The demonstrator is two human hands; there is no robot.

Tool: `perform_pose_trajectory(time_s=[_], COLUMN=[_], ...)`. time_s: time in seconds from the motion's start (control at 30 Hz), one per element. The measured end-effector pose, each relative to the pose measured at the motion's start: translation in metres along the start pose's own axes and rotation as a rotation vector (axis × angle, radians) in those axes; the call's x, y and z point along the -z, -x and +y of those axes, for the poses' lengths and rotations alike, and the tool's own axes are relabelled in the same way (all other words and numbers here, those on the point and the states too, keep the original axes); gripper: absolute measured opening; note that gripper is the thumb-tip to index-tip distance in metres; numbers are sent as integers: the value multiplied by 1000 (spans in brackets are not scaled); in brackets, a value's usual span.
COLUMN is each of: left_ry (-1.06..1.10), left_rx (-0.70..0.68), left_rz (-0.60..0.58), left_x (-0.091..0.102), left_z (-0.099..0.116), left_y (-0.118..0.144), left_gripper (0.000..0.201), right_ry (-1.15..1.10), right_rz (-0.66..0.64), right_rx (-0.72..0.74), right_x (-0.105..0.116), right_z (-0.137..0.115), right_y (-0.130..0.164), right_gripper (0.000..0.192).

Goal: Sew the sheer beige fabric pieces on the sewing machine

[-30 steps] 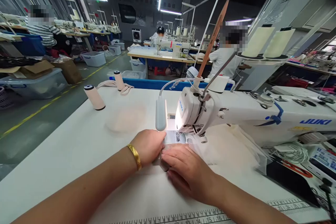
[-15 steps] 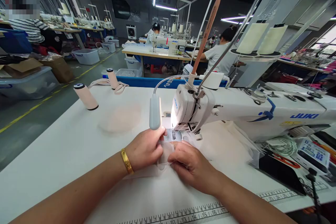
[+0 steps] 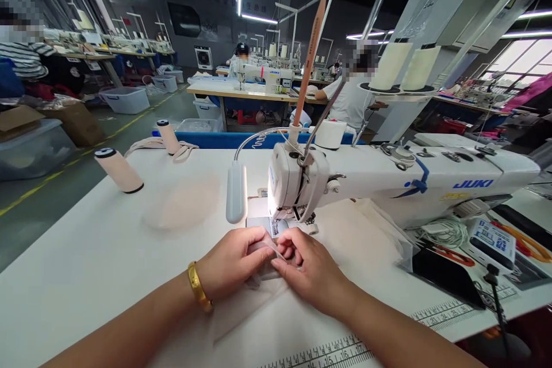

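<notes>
Along the bottom of the frame, a white measuring scale with black markings [image 3: 340, 351] lies before you. At centre, your left hand [image 3: 230, 261] pinches sheer pale-pink fabric [image 3: 268, 242] between thumb and forefinger; your right hand [image 3: 313, 270] grips its edge, fingers curled. Just beyond stands the white JUKI sewing machine [image 3: 362, 184]. Farther, left, a peach thread spool [image 3: 169, 139] stands.

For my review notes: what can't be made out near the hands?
All in the head view:
Folded layers of the sheer, pale fabric: partly hidden by the left hand and right hand.
Needle tip on the white JUKI sewing machine: too small.
Pale ruler with black markings: covered midway by the right forearm, cut off by the bottom edge.
Lettering on the white-and-blue box: too small, blurred.
</notes>
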State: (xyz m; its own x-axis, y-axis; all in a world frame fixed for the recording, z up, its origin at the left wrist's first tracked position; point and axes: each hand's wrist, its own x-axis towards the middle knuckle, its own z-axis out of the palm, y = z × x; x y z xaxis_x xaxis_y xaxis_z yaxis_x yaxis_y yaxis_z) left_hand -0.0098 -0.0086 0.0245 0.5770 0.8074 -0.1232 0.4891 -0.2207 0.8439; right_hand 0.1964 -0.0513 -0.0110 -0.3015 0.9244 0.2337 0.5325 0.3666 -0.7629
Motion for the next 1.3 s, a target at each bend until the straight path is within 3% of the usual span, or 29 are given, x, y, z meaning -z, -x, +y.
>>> perform_pose_trajectory(time_s=[0.27, 0.77, 0.93, 1.0, 1.3], left_ry=[-107, -211, -89, -4, 130], left_rx=[-63, -153, -83, -57, 79], left_rz=[27, 68, 70, 55, 29], left_x=[-7, -15, -17, -16, -14], left_z=[-6, -10, -4, 0, 3], left_y=[0, 0, 3, 3, 1], left_gripper=[43, 30, 23, 14, 20], right_ry=[-5, 56, 123, 102, 12], right_rz=[34, 114, 189, 191, 165], right_rx=[48, 171, 239, 222, 92], right_x=[3, -2, -4, -4, -1], right_z=[-1, -2, -1, -1, -2], right_y=[-1, -1, -1, -1, -2], right_gripper=[9, 10, 15, 15, 12])
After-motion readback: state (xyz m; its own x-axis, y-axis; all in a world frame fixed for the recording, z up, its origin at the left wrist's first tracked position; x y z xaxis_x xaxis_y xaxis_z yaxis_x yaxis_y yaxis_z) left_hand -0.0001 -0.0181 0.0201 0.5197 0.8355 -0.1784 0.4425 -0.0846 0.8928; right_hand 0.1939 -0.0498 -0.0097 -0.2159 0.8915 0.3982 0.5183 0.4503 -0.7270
